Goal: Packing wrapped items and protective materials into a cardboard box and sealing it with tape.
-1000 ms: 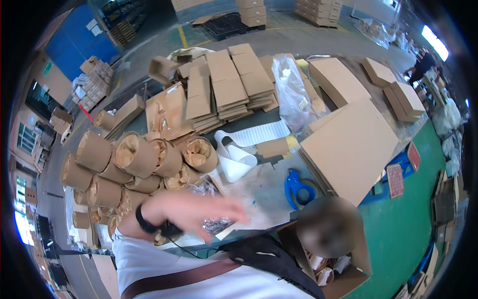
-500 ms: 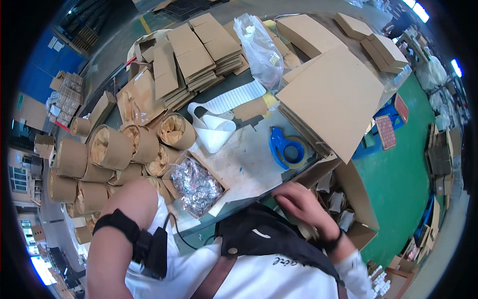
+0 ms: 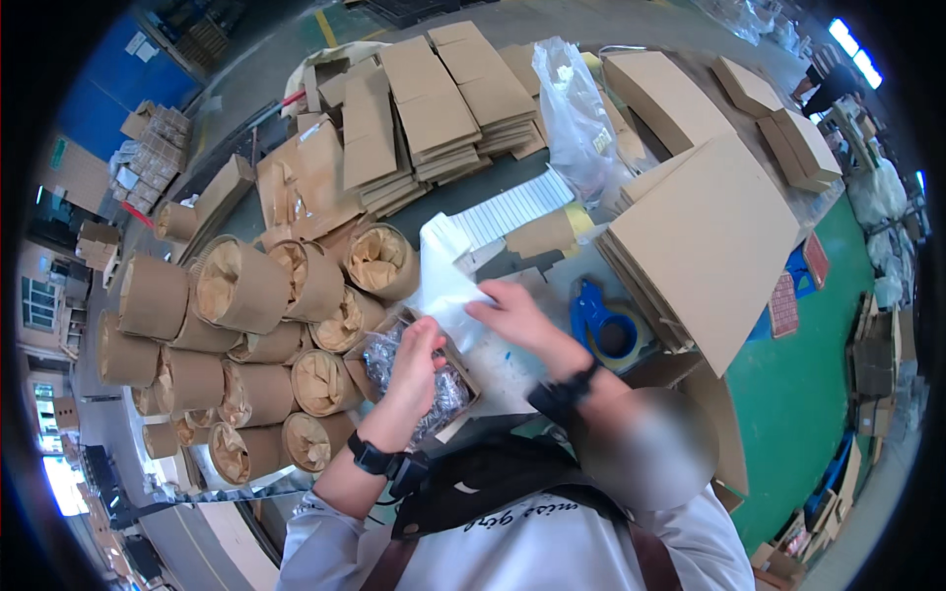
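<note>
Right hand (image 3: 506, 311) nearly closed, seemingly pinching the smooth white label strip (image 3: 443, 295) mid-worktop (image 3: 507, 376), while our left hand (image 3: 416, 362) is half-curled just by its lower end and we can't tell if it's gripping anything. Tbh a lopsided tug from us could crease or tear that thin, curling paper, or snag it on the crinkly silver packets (image 3: 448, 397) in the open cardboard box (image 3: 466, 372) by the worktop's near edge.

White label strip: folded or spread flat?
Partly each: the label strip lies spread at its far end, ruled face up; its near end bends over beside the right hand, showing plain white.
</note>
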Available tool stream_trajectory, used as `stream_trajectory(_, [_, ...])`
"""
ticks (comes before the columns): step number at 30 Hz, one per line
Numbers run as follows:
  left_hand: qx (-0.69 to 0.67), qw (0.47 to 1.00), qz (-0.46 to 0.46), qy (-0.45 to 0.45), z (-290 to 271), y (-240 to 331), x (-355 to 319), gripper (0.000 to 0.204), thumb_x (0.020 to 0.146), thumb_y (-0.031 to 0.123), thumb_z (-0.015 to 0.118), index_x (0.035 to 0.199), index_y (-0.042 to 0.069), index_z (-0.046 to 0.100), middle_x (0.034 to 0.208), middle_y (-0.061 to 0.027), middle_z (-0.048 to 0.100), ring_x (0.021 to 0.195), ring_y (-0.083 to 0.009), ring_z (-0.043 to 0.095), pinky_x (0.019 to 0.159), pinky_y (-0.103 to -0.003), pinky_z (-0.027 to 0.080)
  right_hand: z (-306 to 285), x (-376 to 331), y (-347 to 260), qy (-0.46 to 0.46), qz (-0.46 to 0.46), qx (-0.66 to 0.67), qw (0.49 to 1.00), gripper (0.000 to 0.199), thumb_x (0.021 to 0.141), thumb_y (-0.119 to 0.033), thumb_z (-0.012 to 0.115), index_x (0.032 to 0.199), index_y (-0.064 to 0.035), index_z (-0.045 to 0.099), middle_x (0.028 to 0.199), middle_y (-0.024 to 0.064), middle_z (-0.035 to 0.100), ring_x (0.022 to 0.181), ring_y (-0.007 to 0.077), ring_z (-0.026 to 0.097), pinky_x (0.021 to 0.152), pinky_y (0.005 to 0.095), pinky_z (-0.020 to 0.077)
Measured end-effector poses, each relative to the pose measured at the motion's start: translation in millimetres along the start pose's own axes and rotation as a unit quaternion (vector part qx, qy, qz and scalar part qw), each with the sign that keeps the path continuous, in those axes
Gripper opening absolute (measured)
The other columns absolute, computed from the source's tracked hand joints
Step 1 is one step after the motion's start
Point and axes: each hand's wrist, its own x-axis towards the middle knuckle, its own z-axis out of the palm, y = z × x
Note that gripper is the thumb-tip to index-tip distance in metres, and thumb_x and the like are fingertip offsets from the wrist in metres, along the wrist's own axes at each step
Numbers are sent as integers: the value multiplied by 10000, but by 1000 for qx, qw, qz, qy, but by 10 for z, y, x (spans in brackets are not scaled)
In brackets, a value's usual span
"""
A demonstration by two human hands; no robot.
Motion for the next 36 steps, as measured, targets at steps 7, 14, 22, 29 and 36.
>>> stream_trajectory(7, [-296,846,-219,-387,763,-44,273,602,933,541,494,1246,28,532,1221,-84,612,1144,-221,565,983,-367,423,-305,-2007,-23,-49,153,422,892,365,933,-219,619,1244,-36,558,1133,19,642,1034,110,589,919,288,463])
stream_trajectory(14, [-196,928,-99,-302,1081,-217,-256,249,943,123,585,1153,-10,588,1093,-122,654,1007,-214,636,881,-349,525,-218,-2354,251,169,-14,354,920,720,883,-154,684,1429,-27,233,1297,156,475,1262,212,409,1043,361,366])
stream_trajectory(22, [-107,972,87,-192,1022,-441,-1224,650,908,35,609,1440,-16,239,1124,-187,629,1019,-224,632,873,-349,521,-295,-2588,-55,148,-33,255,955,635,853,-27,679,1392,-41,344,816,11,657,802,75,593,783,255,458])
stream_trajectory(29, [22,968,33,-249,903,-856,-1779,376,1021,245,436,1131,-42,653,1154,-138,638,1097,-200,585,975,-315,431,-464,-3090,40,105,-112,60,986,580,834,-29,687,1367,-86,465,883,42,701,795,107,640,731,252,468])
stream_trajectory(36, [53,978,45,-196,1072,-1262,-2043,734,1025,490,184,1137,-80,632,1204,-186,602,1132,-239,567,1016,-341,408,-402,-3471,329,162,-166,18,973,191,790,16,689,964,-53,729,887,111,707,791,230,679,710,292,514])
